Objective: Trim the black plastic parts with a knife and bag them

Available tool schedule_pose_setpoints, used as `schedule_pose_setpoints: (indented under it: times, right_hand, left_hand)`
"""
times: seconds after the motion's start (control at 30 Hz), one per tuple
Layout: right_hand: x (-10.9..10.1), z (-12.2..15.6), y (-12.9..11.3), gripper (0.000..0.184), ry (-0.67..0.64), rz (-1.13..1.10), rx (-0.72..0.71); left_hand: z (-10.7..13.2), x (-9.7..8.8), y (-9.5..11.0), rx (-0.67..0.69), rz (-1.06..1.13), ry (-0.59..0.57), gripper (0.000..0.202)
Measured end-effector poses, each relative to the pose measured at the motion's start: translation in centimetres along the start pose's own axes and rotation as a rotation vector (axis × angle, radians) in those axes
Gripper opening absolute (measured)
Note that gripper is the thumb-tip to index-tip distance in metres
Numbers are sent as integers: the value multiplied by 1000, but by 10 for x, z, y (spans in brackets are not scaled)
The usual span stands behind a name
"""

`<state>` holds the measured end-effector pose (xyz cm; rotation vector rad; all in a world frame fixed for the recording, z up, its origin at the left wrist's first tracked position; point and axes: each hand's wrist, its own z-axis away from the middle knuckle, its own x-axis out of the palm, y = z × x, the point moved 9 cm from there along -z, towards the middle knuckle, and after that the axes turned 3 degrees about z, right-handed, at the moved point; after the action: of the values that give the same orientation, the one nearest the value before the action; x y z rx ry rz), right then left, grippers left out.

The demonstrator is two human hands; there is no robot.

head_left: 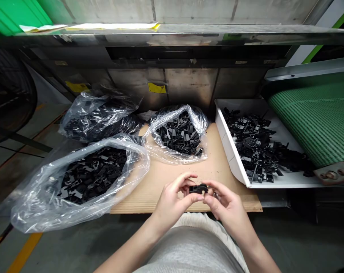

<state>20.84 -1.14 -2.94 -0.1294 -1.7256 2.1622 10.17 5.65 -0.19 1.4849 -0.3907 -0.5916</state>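
My left hand [172, 201] and my right hand [224, 203] meet over the front edge of a cardboard sheet [217, 167]. Both pinch one small black plastic part [198, 188] between thumbs and fingertips. The fingers of both hands are curled around it. Part of the piece is hidden behind my fingers.
Three clear plastic bags of black parts lie around: one at the front left [83, 178], one behind it [99, 115], one at the centre [179, 134]. A white tray [234, 161] of black parts sits at right, beside a green conveyor belt [317, 121]. A metal shelf [172, 38] runs overhead.
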Motion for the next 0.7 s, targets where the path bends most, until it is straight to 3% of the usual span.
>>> schedule_pose_setpoints:
  times: [0.13,0.23,0.43,0.57,0.7]
  right_hand:
    - [17,-5,15,16,-155,-422,132]
    - [23,-11,23,20,-208,-607,224]
    - [39,-17,30,24,-350,-654,354]
    - [45,-17,34,22,-392,-650,397]
    - [45,-19,33,23,-354,-628,368]
  left_hand:
    - [5,7,27,216,-211,-53,33]
    - [6,13,39,299,-201,-120,29]
    - [-3,7,25,144,60,-144,21]
    - [-5,4,22,141,48,-149,19]
    - [-6,1,22,122,-18,-139,27]
